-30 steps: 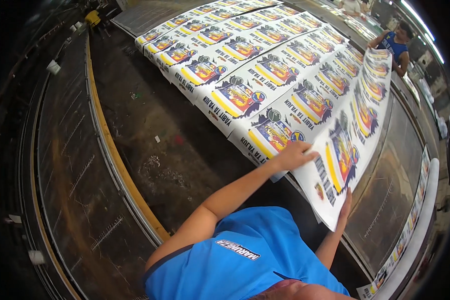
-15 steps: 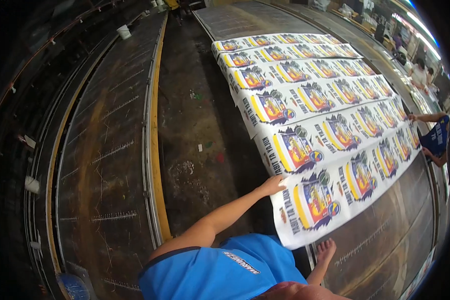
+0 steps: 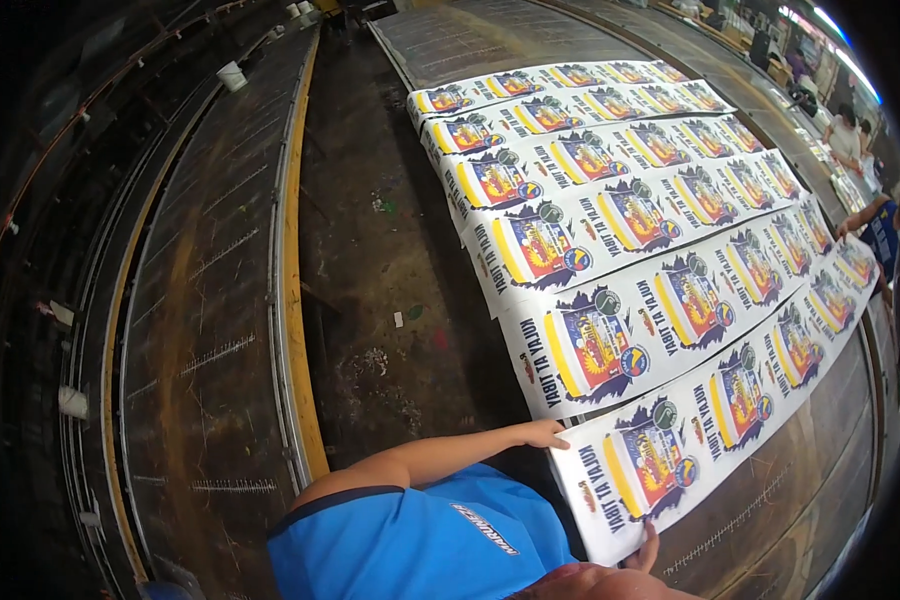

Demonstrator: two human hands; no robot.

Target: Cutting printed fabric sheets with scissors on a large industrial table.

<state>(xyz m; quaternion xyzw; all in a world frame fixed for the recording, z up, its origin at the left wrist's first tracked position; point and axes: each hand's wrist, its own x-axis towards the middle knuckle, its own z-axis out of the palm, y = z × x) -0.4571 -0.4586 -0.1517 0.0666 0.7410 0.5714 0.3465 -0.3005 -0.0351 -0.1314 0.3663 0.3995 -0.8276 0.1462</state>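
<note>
A long white printed fabric strip [image 3: 595,540] with repeated yellow, red and purple designs lies across the dark table close to me. My left hand [image 3: 544,433] pinches its far left corner. Low in the view, my right hand [image 3: 647,550] has hold of the strip's near edge, part of its fingers hidden by the cloth. At the strip's opposite end, a person in a dark blue top [image 3: 882,235] reaches a hand to it. Beyond the strip, several similar printed strips [image 3: 538,400] lie in overlapping rows.
A second long dark table [image 3: 195,330] with a yellow edge [image 3: 292,250] runs along my left. Between the tables is a stained floor aisle [image 3: 380,330] with scraps. A white bucket [image 3: 232,76] stands far left. Other people [image 3: 845,140] are at the far right.
The near strip has come away from the row behind it and shifted toward me, opening a gap. My left hand moved nearer with it; my right hand, open before, now grips its edge.
</note>
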